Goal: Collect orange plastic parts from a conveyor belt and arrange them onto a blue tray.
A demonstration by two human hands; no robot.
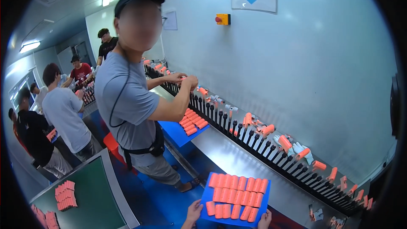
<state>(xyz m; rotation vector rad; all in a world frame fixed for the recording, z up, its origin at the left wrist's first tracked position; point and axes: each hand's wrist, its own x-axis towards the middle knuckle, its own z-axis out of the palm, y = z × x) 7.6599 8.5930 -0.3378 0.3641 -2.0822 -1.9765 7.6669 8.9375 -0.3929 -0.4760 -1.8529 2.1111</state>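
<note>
A flat blue board (208, 196) is held out in front of me at the bottom centre. Lying on it in three rows are many short orange half-tube parts (231, 196). My left hand (194, 212) grips the board's left edge, fingers closed with the thumb on top. On the lower right corner my right hand (265, 219) is closed round the edge, partly cut off by the picture's border. The board is a little tilted and hangs over the blue floor, beside the metal bench.
A long row of black upright pegs (263, 148) runs along the metal bench (224, 148), with orange parts and white gloves (302, 150) behind it. A co-worker (131, 89) stands ahead left at the bench, beside another loaded blue board (171, 131). A green table (93, 191) lies left.
</note>
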